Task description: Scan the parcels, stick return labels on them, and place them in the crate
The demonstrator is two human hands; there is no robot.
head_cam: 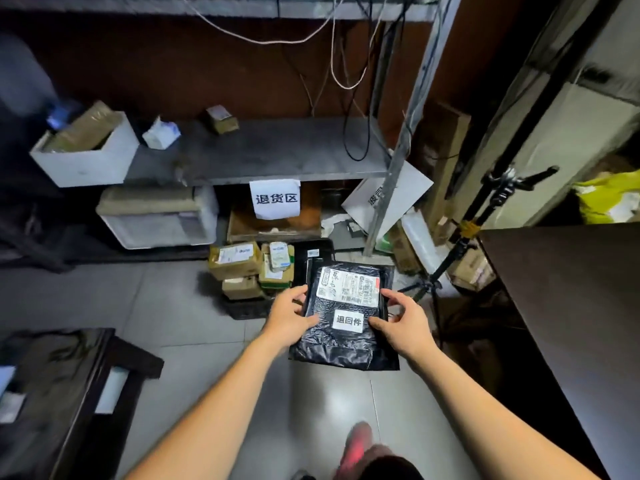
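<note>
Hands hold one black plastic parcel (pixel 346 344) between them, a little below the centre of the frame. The left hand (pixel 289 320) grips its left edge: the thumb lies on the top face and the fingers curl round the edge. The right hand (pixel 405 323) takes the right edge, with the thumb pressed on the top face just beside the return label (pixel 349 321) and the other fingers bent at the edge. How far they reach under the parcel I cannot tell. The return label is a small white sticker with three printed characters, on the lower half of the top face. Above it on the same face is a larger white shipping label (pixel 348 285) with barcodes and some handwriting.

The parcel is held over the tiled floor (pixel 156 306), and its far end covers the right part of a black crate (pixel 242 308) that stands there. Several cardboard boxes (pixel 235 259) lie in the crate, to the upper left of the parcel. Behind the crate a white paper sign (pixel 274 199) hangs from the front edge of a grey shelf (pixel 277 150). At the right of the frame are a black tripod (pixel 485 216) and the corner of a dark desk (pixel 571 306).
</note>
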